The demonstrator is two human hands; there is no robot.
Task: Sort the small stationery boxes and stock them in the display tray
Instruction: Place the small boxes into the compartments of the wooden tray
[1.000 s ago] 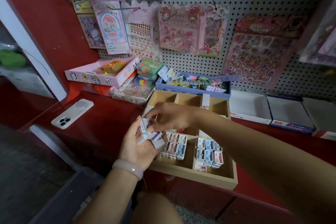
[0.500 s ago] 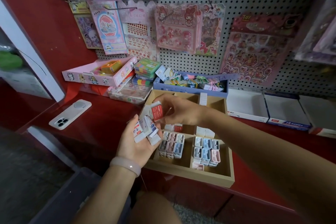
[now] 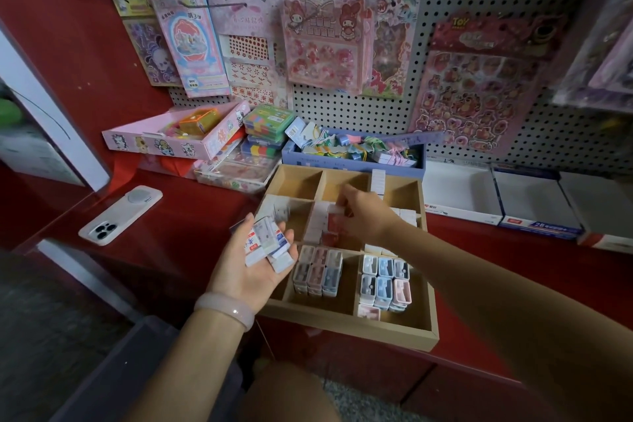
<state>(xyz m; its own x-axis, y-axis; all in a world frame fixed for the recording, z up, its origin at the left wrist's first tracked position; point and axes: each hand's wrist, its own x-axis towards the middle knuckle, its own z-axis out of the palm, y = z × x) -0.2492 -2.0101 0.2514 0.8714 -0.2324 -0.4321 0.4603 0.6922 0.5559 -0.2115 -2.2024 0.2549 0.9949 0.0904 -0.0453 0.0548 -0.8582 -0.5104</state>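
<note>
We are finding the left hand (image 3: 255, 267) lying palm up beside the display tray (image 3: 346, 324), fingers loosely curled under a loose stack of small boxes (image 3: 265, 243). The right hand (image 3: 364, 216) is reaching into the tray's middle row, fingers bent down onto a red-and-white box (image 3: 335, 216); motion blur is obscuring the fingertips, so we cannot tell whether they are pinching it. The print on the held boxes is too small to read. The right forearm is covering part of the tray's right-hand middle compartment. Half a second ago the right hand was holding a red-labelled box above the left palm; it is now down in the tray. The tray is sitting on the red worktop (image 3: 178, 216), a white phone (image 3: 120, 214) lying well to its left.
</note>
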